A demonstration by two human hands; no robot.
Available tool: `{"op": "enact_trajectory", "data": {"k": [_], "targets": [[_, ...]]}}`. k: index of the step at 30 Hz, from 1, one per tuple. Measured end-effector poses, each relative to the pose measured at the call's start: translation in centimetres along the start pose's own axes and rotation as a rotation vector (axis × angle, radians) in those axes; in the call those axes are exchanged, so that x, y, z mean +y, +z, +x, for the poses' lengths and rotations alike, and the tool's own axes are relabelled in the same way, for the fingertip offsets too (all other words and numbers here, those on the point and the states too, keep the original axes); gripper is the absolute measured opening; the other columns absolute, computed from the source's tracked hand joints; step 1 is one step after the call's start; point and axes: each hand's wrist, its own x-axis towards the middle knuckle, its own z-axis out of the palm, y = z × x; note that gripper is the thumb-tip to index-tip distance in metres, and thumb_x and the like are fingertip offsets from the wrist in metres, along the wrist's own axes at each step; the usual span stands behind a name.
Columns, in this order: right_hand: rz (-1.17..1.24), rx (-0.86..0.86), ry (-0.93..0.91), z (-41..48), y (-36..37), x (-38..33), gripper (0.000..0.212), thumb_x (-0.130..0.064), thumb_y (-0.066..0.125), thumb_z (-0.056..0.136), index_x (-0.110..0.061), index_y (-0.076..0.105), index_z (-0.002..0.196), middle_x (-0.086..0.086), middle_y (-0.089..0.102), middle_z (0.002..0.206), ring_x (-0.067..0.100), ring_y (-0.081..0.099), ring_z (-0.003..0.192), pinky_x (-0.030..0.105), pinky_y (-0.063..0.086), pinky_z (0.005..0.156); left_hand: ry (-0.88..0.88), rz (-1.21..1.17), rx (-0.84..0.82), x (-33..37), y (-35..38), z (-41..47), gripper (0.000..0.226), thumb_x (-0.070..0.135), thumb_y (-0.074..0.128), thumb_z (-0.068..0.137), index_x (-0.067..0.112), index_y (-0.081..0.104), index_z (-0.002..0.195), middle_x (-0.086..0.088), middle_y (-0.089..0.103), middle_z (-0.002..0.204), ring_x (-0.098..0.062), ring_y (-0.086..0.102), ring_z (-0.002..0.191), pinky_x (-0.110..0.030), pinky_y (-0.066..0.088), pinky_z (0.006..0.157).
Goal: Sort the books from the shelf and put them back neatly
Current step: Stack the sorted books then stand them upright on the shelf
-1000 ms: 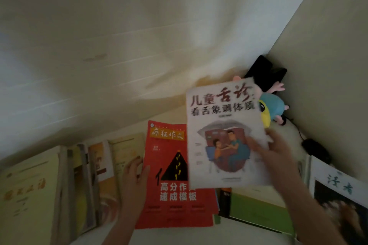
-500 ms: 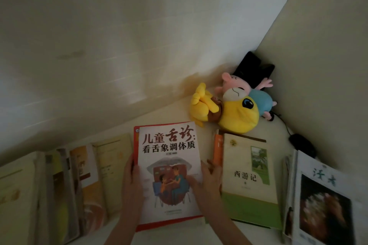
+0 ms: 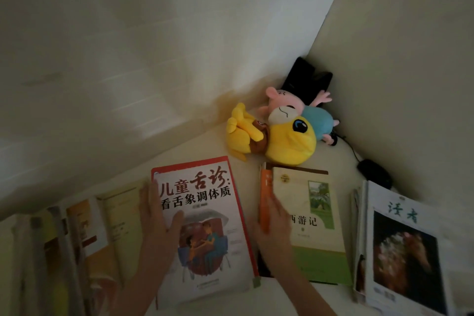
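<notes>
Item: cream-and-green book (image 3: pixel 315 233), long axis running away from me, lying under my right hand (image 3: pixel 275 231), the nearer of my hands, blurred on its left edge, grip I cannot tell; left hand (image 3: pixel 159 223) flat, fingers straight, on the white book (image 3: pixel 205 218) alongside.

Cover lettering, by position:

- **White book** (image 3: pixel 205 215), 6 o'clock: the title is in two lines. "儿童舌诊:" is in black and red, above "看舌象调体质" in black. The small print beneath the title and along the foot is illegible.
- **Cream book** (image 3: pixel 307 202), 5 o'clock: "西游记" is in black at mid-cover.
- **Orange spine** (image 3: pixel 265 200), at the cream book's 9 o'clock edge: the lettering is too blurred to read.
- **Grey book** (image 3: pixel 402 238), 4 o'clock: "活着" is in teal brush script at the top.
- **Leaning books** (image 3: pixel 84 226), 8 o'clock: the print is illegible.
</notes>
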Motion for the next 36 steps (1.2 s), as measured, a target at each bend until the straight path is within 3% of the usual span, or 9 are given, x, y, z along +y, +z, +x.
{"op": "enact_trajectory", "data": {"k": [2,5,8,10,15,22,26,30,36], "targets": [[-0.055,0.167,0.079,1.6,-3.1,2.8,0.067,-0.031,0.053,0.096,-0.017,0.018,0.151,0.006,0.013,0.159,0.024,0.010,0.146,0.041,0.009,0.118,0.216,0.006,-0.006,3.1,1.8,-0.5,0.059,0.033,0.045,0.096,0.029,0.020,0.149,0.012,0.013,0.156,-0.002,0.015,0.142,-0.028,0.020,0.113],[0.027,0.288,0.253,2.9,-7.1,7.1,0.074,-0.029,0.058,0.093,-0.011,0.016,0.152,0.012,0.011,0.159,0.031,0.010,0.146,0.050,0.012,0.117,0.241,-0.041,-0.325,7.1,7.1,-2.7,0.044,0.019,0.046,0.100,0.044,0.031,0.133,0.038,0.031,0.131,0.027,0.025,0.120,-0.016,0.027,0.110],[0.171,0.193,0.410,3.4,-7.7,9.5,0.074,-0.030,0.058,0.093,-0.005,0.016,0.149,0.019,0.028,0.151,0.036,0.036,0.134,0.054,0.032,0.110,0.079,-0.077,-0.642,7.7,13.1,-4.5,0.060,0.019,0.051,0.097,0.038,0.023,0.146,0.021,0.031,0.146,0.005,0.030,0.134,-0.030,0.031,0.113],[0.257,0.144,0.457,3.4,-7.5,10.0,0.054,-0.026,0.058,0.093,-0.004,0.032,0.135,0.019,0.053,0.127,0.029,0.060,0.100,0.051,0.053,0.087,-0.073,-0.051,-0.697,7.8,15.5,-4.6,0.068,0.019,0.052,0.096,0.023,0.010,0.151,0.004,0.019,0.157,-0.014,0.028,0.141,-0.034,0.030,0.113],[0.277,0.179,0.415,3.5,-8.0,11.3,0.047,-0.021,0.065,0.089,-0.004,0.042,0.126,0.003,0.057,0.102,0.014,0.056,0.077,0.025,0.045,0.059,-0.146,0.177,-0.644,9.0,17.9,-4.7,0.079,0.033,0.042,0.101,0.012,-0.018,0.150,-0.005,-0.023,0.158,-0.022,0.015,0.146,-0.033,0.026,0.115],[0.363,0.294,0.398,4.3,-9.6,12.4,0.053,-0.009,0.072,0.081,0.000,0.044,0.125,0.013,0.058,0.116,0.025,0.059,0.095,0.035,0.049,0.076,0.010,0.189,-0.406,7.2,18.4,-4.6,0.068,0.023,0.046,0.099,0.018,0.005,0.153,0.000,0.012,0.158,-0.016,0.026,0.142,-0.034,0.032,0.114],[0.396,0.299,0.412,4.3,-9.7,12.8,0.058,-0.009,0.072,0.081,0.000,0.041,0.129,0.016,0.057,0.122,0.032,0.059,0.106,0.037,0.049,0.079,-0.140,-0.012,-0.375,6.1,18.8,-3.3,0.052,0.023,0.050,0.096,0.027,0.029,0.143,-0.002,0.054,0.127,-0.010,0.061,0.101,-0.029,0.057,0.081],[0.473,0.243,0.445,4.7,-10.0,13.6,0.055,-0.010,0.068,0.085,-0.001,0.039,0.130,0.018,0.056,0.122,0.035,0.059,0.105,0.042,0.051,0.082,-0.183,-0.144,-0.282,6.3,19.0,-2.9,0.036,0.032,0.053,0.092,0.029,0.045,0.128,0.001,0.056,0.118,-0.013,0.061,0.100,-0.037,0.056,0.083],[0.560,0.118,0.472,5.1,-10.5,14.3,0.045,-0.023,0.063,0.090,-0.008,0.044,0.127,0.016,0.059,0.120,0.031,0.062,0.097,0.046,0.053,0.081,-0.188,-0.386,-0.525,9.5,18.8,-3.3,0.048,0.014,0.064,0.088,0.028,0.043,0.129,0.010,0.055,0.107,-0.007,0.059,0.091,-0.016,0.050,0.067]]}}
